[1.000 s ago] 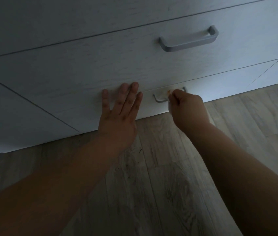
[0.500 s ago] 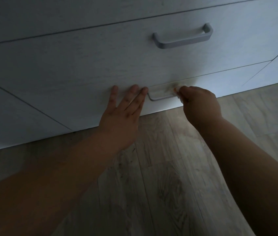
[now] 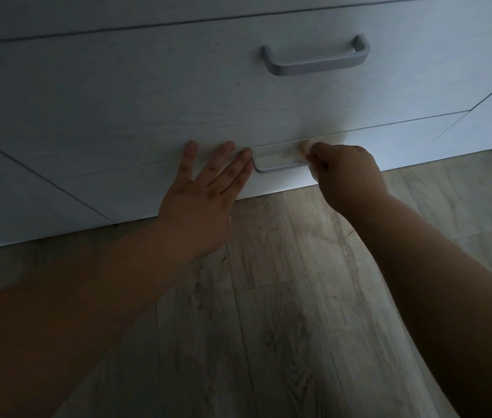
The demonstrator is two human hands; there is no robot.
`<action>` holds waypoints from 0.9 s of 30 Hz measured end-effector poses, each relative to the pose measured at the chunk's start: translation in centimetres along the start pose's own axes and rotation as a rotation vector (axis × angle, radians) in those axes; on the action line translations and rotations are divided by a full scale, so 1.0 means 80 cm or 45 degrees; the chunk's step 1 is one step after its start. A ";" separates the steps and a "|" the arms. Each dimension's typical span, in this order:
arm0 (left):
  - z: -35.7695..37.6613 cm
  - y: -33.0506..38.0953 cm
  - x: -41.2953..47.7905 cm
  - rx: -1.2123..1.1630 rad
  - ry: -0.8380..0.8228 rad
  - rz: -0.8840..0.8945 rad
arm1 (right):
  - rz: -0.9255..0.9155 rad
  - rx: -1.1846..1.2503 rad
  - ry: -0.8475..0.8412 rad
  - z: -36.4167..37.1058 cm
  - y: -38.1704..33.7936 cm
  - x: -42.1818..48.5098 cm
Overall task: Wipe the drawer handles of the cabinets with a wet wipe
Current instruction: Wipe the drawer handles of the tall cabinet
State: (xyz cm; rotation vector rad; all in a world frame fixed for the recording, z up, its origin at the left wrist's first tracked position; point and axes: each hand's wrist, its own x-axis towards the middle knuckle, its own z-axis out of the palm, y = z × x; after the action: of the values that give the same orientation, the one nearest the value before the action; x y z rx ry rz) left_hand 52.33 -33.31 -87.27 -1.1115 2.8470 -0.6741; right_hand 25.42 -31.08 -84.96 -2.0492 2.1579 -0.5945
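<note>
Right grip (image 3: 345, 171) round half-hidden wipe (image 3: 303, 148)

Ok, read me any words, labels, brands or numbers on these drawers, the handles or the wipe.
None can be read. The drawer fronts, upper handle, lower handle and floor carry no print. The wet wipe in the right hand is mostly hidden, and the picture is dim.

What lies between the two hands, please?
In the head view, the lower grey bar handle spans between the flat left hand and the right hand holding a white wet wipe.
</note>
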 end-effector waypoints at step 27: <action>0.003 0.007 0.001 0.168 -0.027 -0.052 | 0.141 -0.005 0.174 0.031 -0.025 -0.020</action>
State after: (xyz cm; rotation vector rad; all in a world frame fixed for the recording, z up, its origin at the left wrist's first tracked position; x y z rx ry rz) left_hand 51.98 -33.07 -87.67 -1.1518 2.7240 -0.8333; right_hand 28.31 -30.04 -86.86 -1.9280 2.3306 -0.7363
